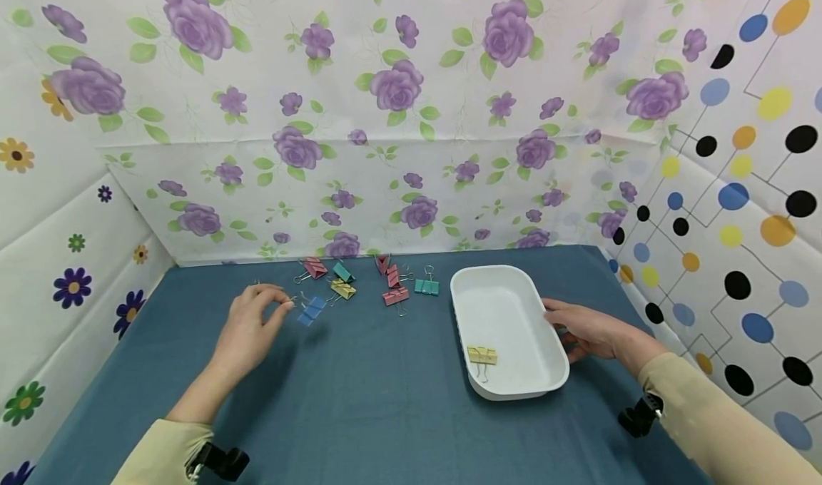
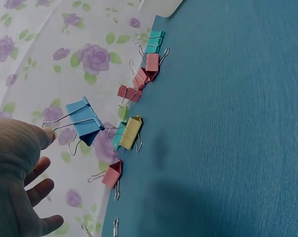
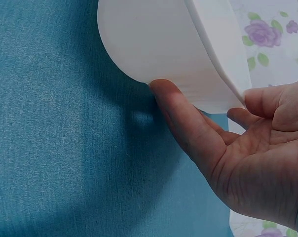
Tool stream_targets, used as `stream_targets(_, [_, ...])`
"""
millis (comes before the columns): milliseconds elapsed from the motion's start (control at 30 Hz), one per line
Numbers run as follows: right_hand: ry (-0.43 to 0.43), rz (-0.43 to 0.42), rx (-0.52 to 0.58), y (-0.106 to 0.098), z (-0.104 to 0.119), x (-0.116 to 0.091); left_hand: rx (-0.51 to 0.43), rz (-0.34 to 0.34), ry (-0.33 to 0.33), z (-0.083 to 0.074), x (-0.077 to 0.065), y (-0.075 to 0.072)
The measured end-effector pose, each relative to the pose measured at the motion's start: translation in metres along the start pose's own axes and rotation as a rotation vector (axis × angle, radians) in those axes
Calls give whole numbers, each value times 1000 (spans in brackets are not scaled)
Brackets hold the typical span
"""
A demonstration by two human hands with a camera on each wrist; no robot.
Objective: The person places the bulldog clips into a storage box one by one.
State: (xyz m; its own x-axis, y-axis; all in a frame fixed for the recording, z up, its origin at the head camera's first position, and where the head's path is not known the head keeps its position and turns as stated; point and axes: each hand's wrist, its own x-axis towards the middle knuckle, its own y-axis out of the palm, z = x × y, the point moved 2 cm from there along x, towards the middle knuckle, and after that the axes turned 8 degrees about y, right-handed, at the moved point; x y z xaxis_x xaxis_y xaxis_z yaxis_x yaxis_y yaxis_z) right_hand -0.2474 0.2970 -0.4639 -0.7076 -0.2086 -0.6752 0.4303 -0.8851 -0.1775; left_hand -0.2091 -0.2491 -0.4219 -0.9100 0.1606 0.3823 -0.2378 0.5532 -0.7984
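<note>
My left hand [image 1: 247, 332] pinches a blue binder clip [image 1: 312, 310] by a wire handle, holding it above the cloth. In the left wrist view the same blue clip [image 2: 85, 121] hangs from the fingertips, and the other fingers are spread. My right hand [image 1: 594, 332] grips the right side of a white tray [image 1: 507, 292]. The right wrist view shows one digit at the tray's rim and another against its lower edge. Inside the tray, near its front left, lies a yellow binder clip [image 1: 482, 356].
Near the back of the blue cloth [image 1: 385, 399] lie a yellow clip [image 1: 343, 289], a pink clip [image 1: 315, 267], a green clip [image 1: 343, 272] and another green clip [image 1: 427, 287], with several pink ones. Patterned cloth walls [image 1: 398, 150] stand behind and at both sides.
</note>
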Motion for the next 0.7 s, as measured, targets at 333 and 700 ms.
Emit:
stream_targets(333, [-10,27,-7,0,0,-2,-25,-48,73,-16,6,1])
stream_targets(700, [-23,39,19,2,2,-4,-14,-60,168,-38,14,6])
